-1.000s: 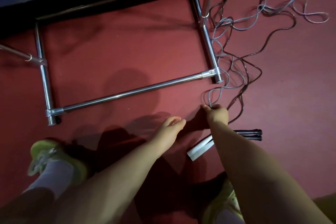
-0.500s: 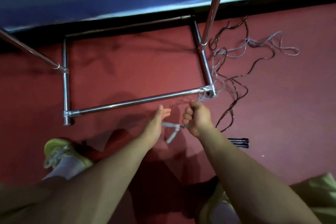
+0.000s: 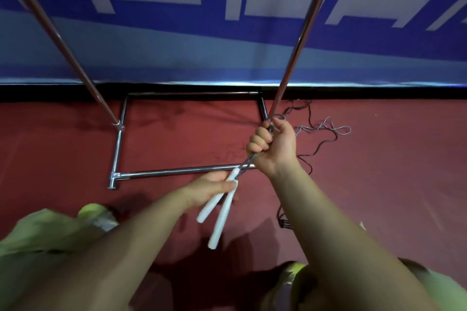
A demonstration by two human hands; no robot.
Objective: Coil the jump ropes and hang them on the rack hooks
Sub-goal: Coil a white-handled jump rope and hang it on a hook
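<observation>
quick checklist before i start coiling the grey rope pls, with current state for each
1. Both white handles held together: ok, the left hand grips them near their tops.
2. Grey cord in hand: ok, the right hand is curled round it above the handles.
3. Cord free of the rack upright: cannot tell, the right hand sits against the pole.
4. Grey cord apart from the dark rope: not ok, both lie tangled on the floor.
5. Coils begun: not ok, none visible.
6. Hooks in reach: cannot tell, none in view.
</observation>
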